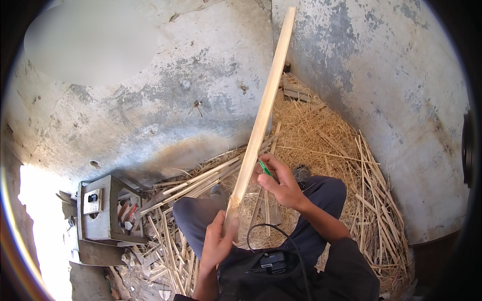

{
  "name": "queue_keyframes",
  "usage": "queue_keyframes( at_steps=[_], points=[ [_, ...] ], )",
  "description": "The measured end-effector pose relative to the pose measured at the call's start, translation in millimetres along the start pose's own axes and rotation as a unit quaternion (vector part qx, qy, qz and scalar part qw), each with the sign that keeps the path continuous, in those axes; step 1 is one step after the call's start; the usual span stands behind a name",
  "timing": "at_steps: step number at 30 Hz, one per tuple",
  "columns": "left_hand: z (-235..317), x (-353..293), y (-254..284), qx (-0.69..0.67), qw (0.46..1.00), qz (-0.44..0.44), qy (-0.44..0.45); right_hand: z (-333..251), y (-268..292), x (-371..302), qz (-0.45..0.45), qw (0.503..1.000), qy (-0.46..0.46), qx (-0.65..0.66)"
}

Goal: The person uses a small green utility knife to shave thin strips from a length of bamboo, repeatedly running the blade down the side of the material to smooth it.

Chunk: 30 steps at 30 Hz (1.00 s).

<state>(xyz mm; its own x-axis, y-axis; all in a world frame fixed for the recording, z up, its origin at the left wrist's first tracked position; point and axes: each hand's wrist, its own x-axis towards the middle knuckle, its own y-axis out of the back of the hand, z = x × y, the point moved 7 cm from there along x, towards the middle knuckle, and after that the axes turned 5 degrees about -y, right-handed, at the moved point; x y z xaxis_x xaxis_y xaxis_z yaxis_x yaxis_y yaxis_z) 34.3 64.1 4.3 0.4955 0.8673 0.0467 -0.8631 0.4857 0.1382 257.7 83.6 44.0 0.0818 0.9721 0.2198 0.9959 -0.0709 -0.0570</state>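
Note:
A long, pale split-bamboo slat [262, 116] stands tilted up and away in front of me, with a node near its lower end. My left hand [218, 240] is closed around that lower end, just below the node. My right hand [282, 181] is closed on a slim green tool [265, 168], held close to the slat's right edge. Fingers partly hide the tool, so its working end and exact kind do not show. Whether it touches the slat I cannot tell.
Loose bamboo strips [374, 215] lie thickly on the right, more [201, 178] on the left. Fine shavings [311, 125] pile up toward the wall corner. A wooden stool [100, 228] lies at the left. A black cable [296, 238] loops over my lap.

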Motion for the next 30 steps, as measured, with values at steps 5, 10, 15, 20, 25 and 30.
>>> queue_keyframes(
  at_steps=[5, 10, 15, 20, 25, 30],
  points=[
    [-7, 3, -1, -0.063, 0.998, -0.012, 0.018, -18, 8, -15, -0.019, 0.986, 0.071, -0.149],
    [8, 4, -5, -0.117, 0.992, -0.024, 0.031, -15, 4, -28, -0.035, 0.968, 0.122, -0.216],
    [16, 6, -10, -0.121, 0.991, -0.037, 0.031, -19, -3, -35, -0.055, 0.946, 0.231, -0.22],
    [25, 8, -16, -0.108, 0.993, -0.042, 0.023, -22, -9, -40, -0.061, 0.925, 0.251, -0.279],
    [29, 8, -19, -0.109, 0.993, -0.036, 0.009, -29, -8, -40, -0.037, 0.923, 0.261, -0.279],
    [25, 5, -19, -0.082, 0.996, -0.034, 0.007, -35, -8, -39, -0.028, 0.919, 0.266, -0.291]
  ],
)
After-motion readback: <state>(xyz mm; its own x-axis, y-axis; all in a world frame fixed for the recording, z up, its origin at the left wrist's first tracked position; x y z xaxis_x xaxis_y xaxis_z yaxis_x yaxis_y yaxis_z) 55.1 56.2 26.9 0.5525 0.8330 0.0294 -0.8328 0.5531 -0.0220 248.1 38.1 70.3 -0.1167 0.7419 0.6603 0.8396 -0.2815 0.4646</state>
